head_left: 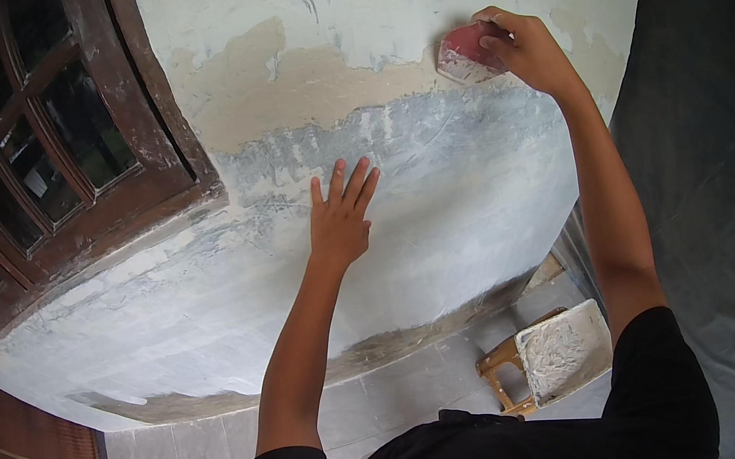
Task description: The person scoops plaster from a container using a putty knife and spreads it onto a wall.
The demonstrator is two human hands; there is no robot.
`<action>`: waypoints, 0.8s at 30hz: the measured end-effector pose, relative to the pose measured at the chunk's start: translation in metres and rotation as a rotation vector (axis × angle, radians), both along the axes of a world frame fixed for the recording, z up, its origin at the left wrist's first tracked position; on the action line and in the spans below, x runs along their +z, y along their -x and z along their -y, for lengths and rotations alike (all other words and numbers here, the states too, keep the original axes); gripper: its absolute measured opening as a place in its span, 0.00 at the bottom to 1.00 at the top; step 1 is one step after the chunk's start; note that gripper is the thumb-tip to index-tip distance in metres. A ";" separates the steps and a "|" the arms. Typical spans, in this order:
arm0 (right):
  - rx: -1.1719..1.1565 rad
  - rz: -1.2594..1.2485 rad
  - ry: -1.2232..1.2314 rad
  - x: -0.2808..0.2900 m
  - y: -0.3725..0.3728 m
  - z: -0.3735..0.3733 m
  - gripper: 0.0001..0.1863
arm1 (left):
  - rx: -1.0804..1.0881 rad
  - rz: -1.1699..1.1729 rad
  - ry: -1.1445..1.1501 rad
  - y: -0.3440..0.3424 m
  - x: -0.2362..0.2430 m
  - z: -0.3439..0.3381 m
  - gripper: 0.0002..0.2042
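My right hand (524, 50) grips a red, flat scraper (468, 55) whose lower edge is smeared with white paste. The scraper lies against the upper right of the wall (442, 207), near the border between a beige bare patch and a grey-white coated band. My left hand (344, 217) rests with spread fingers on the coated band, left of the scraper, and holds nothing. Rough beige plaster (285, 88) shows above that hand, with paler paint around it.
A brown wooden window frame (111, 88) with glass panes borders the wall at left. Below right, a white tray of paste (568, 353) sits on a yellowish stool (500, 369). Dark sheeting (713, 201) hangs at right; grey tiles (200, 447) cover the floor.
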State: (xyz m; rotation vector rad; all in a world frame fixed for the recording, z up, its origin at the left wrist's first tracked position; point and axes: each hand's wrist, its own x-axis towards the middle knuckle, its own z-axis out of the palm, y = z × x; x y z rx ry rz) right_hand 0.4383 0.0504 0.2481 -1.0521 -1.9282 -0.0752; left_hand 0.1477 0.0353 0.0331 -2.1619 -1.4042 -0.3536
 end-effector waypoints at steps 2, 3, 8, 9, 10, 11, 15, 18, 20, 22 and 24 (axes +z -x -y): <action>-0.019 0.076 0.035 -0.001 -0.003 -0.004 0.13 | -0.004 -0.005 0.003 0.000 0.000 0.001 0.44; -0.002 0.153 -0.012 -0.004 -0.001 -0.008 0.13 | -0.019 -0.005 0.001 0.001 0.000 -0.001 0.44; -0.010 0.107 -0.139 -0.002 -0.005 -0.011 0.13 | -0.007 -0.002 -0.009 -0.001 0.000 -0.001 0.44; 0.023 0.043 -0.037 -0.001 -0.007 -0.007 0.13 | -0.023 -0.003 -0.017 0.000 -0.003 -0.003 0.44; 0.052 -0.021 0.070 -0.001 -0.008 -0.003 0.13 | -0.044 -0.004 -0.021 -0.001 -0.003 -0.002 0.44; 0.051 -0.021 0.072 -0.003 -0.006 -0.005 0.13 | -0.044 -0.004 -0.019 0.000 -0.002 -0.001 0.44; 0.018 0.169 -0.043 -0.012 -0.002 -0.014 0.13 | -0.019 0.000 -0.011 -0.002 -0.001 0.000 0.45; -0.011 0.085 -0.066 -0.007 -0.004 -0.005 0.12 | -0.007 -0.007 -0.013 -0.001 -0.001 -0.001 0.45; 0.001 -0.001 -0.038 -0.008 -0.004 0.003 0.12 | -0.003 -0.011 -0.007 -0.001 0.000 0.000 0.45; 0.042 -0.112 -0.014 -0.010 -0.003 0.007 0.11 | 0.000 -0.005 0.011 -0.001 0.002 0.000 0.45; 0.090 -0.118 0.024 -0.020 0.003 0.005 0.11 | 0.005 -0.007 0.015 0.000 0.002 0.001 0.45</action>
